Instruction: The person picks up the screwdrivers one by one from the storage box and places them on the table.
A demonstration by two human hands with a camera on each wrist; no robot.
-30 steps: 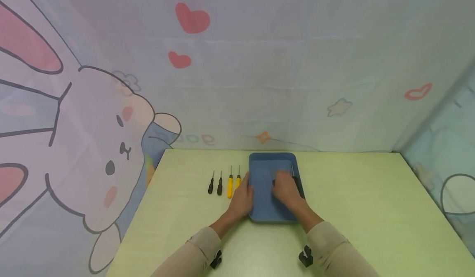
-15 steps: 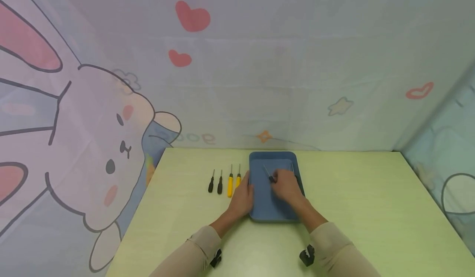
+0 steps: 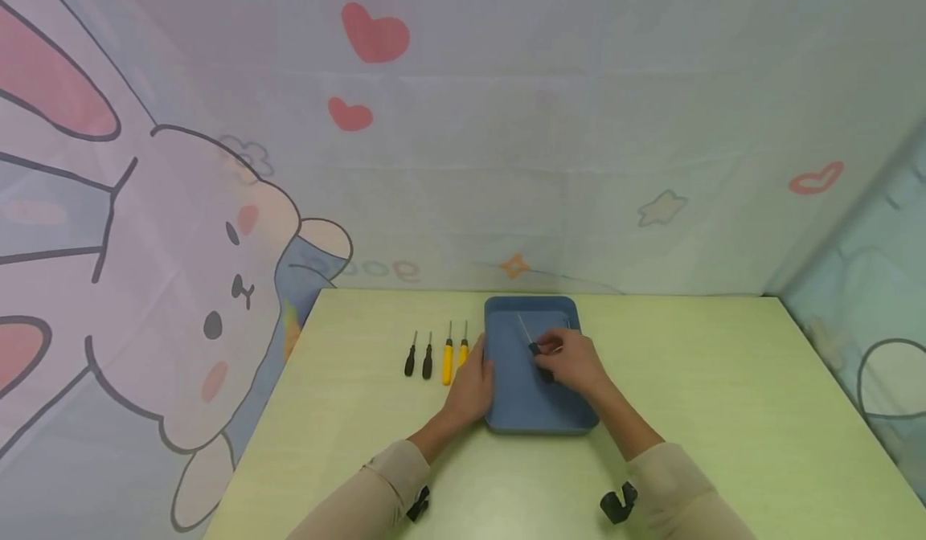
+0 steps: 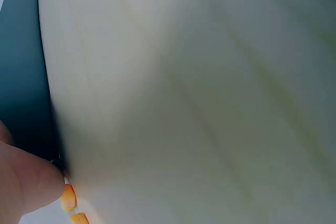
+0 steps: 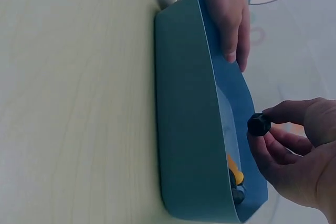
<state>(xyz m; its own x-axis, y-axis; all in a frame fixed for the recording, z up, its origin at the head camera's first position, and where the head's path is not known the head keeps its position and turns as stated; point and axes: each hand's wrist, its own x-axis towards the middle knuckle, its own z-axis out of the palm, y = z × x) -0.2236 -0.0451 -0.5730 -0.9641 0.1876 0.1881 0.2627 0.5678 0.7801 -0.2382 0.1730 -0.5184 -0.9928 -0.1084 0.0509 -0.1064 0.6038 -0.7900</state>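
Note:
My right hand (image 3: 575, 359) pinches a black-handled screwdriver (image 3: 536, 349) between thumb and fingers, over the blue tray (image 3: 531, 411). Its thin shaft points up and to the left; in the right wrist view the end of the black handle (image 5: 259, 124) faces the camera. My left hand (image 3: 470, 387) grips the tray's left side, its thumb over the rim. Inside the tray lie a yellow handle (image 5: 237, 174) and a dark handle (image 5: 238, 196), partly hidden by the wall. In the head view my right hand covers most of them.
Left of the tray, two small black screwdrivers (image 3: 428, 362) and two yellow screwdrivers (image 3: 447, 362) lie in a row, shafts pointing away. My left hand partly covers the nearer yellow one. A printed cloth (image 3: 579, 122) hangs behind the pale table (image 3: 709, 379).
A screwdriver has come into view in my right hand, its shaft first hidden, then showing. The right hand has shifted slightly right and more of the handle shows. My left hand stays on the tray.

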